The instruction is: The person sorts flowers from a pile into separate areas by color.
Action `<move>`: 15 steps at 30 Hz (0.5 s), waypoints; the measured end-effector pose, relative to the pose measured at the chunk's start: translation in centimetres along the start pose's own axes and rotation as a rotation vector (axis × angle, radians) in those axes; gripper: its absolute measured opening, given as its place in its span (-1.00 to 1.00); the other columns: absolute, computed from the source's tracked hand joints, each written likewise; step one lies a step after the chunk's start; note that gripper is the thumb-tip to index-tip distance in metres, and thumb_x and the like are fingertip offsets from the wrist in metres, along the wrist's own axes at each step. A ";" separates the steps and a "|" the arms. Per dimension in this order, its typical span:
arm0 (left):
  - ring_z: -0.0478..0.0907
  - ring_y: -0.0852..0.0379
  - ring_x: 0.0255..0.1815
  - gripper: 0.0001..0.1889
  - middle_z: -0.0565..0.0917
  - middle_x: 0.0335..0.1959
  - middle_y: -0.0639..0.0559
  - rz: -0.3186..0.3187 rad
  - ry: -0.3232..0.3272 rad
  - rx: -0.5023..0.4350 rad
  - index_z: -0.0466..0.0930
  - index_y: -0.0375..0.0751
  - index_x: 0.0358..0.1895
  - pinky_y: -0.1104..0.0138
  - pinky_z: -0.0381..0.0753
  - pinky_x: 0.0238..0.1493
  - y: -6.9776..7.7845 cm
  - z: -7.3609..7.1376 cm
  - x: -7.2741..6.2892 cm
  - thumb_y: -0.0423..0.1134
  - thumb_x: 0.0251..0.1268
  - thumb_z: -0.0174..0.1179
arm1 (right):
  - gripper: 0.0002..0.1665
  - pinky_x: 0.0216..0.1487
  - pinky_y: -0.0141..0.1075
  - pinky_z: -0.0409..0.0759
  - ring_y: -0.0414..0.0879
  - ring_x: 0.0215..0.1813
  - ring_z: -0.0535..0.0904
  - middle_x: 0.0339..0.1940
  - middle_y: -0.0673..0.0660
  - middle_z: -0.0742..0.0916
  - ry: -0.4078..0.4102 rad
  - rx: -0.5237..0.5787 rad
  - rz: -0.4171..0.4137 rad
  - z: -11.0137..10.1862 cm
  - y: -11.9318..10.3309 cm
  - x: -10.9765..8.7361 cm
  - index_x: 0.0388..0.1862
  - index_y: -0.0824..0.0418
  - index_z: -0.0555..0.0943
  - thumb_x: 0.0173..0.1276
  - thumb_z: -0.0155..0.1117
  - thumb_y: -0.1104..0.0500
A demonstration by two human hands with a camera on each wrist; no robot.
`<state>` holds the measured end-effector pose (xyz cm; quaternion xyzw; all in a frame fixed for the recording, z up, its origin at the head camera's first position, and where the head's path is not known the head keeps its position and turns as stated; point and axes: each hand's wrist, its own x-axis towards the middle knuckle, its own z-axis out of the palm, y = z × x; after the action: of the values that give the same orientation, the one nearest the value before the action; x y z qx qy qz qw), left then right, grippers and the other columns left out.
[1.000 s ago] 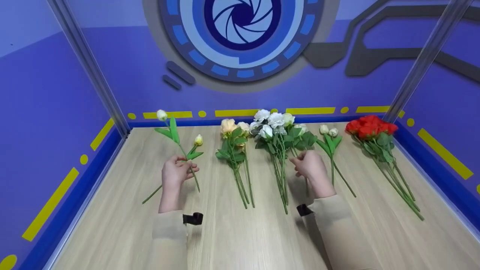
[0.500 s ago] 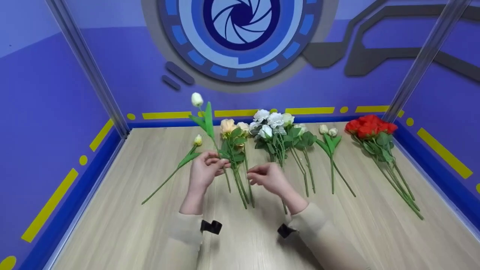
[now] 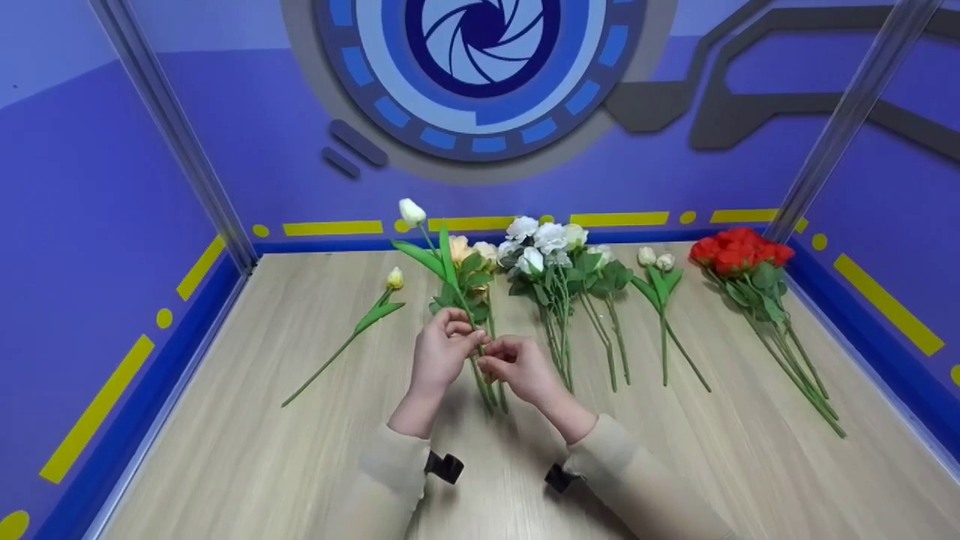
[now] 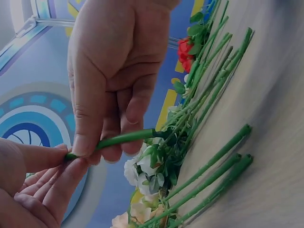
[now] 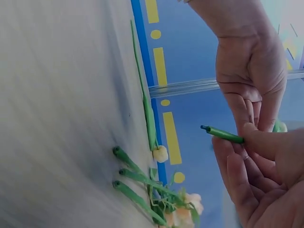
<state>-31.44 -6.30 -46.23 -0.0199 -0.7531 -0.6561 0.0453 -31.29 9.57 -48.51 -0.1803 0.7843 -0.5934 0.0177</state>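
Note:
Raised over the peach roses (image 3: 459, 251) in the head view is a white tulip (image 3: 412, 212) with green leaves. My left hand (image 3: 441, 356) pinches its stem between thumb and fingers. Just below that grip, my right hand (image 3: 526, 369) pinches the same stem, and the two hands meet. The left wrist view shows the green stem (image 4: 121, 139) with the right thumb and fingers on it. Its lower end (image 5: 223, 134) sticks out past the right fingertips in the right wrist view, clear of the table.
A yellow tulip (image 3: 394, 278) lies on the wooden table (image 3: 225, 450) at left. Rightward lie white flowers (image 3: 551, 238), pale green roses (image 3: 600, 257), two white tulips (image 3: 656, 260) and red roses (image 3: 742, 253). Blue-purple walls (image 3: 232, 150) enclose the back and sides.
My left hand has carried the white tulip rightward from beside the yellow one. My right hand has come left from the pale green roses and taken hold of the stem.

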 end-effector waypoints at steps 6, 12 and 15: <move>0.79 0.02 -0.14 -0.68 0.81 -0.13 -0.18 0.016 -0.011 0.104 0.59 -0.35 0.10 0.25 0.78 -0.07 -0.2 -1.2 0.5 -0.31 0.37 0.36 | -0.90 -0.32 -0.24 0.79 0.03 -0.42 0.78 -0.37 0.36 0.81 0.064 -0.072 0.001 -1.5 -0.2 0.4 -0.25 0.48 0.71 0.37 0.38 0.39; 0.76 -0.13 -0.08 -0.73 0.79 -0.13 -0.24 0.063 0.160 0.314 0.64 -0.38 0.06 0.07 0.73 0.00 -1.6 -4.7 1.6 -0.28 0.44 0.29 | -0.90 -0.30 -0.34 0.77 -0.05 -0.41 0.78 -0.33 0.34 0.82 0.147 -0.099 0.051 -4.0 -0.2 1.0 -0.21 0.45 0.73 0.34 0.39 0.40; 0.72 -0.19 -0.02 -0.74 0.76 -0.08 -0.30 0.049 0.244 0.407 0.64 -0.42 0.07 0.01 0.68 0.06 -2.6 -6.8 2.2 -0.32 0.46 0.24 | -0.89 -0.29 -0.31 0.77 -0.09 -0.43 0.76 -0.31 0.36 0.82 0.175 -0.104 0.064 -5.3 -0.3 1.3 -0.19 0.47 0.72 0.36 0.37 0.41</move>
<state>-33.61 -13.44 -47.65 0.0510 -0.8580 -0.4870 0.1551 -33.74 14.00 -46.41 -0.1036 0.8178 -0.5645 -0.0412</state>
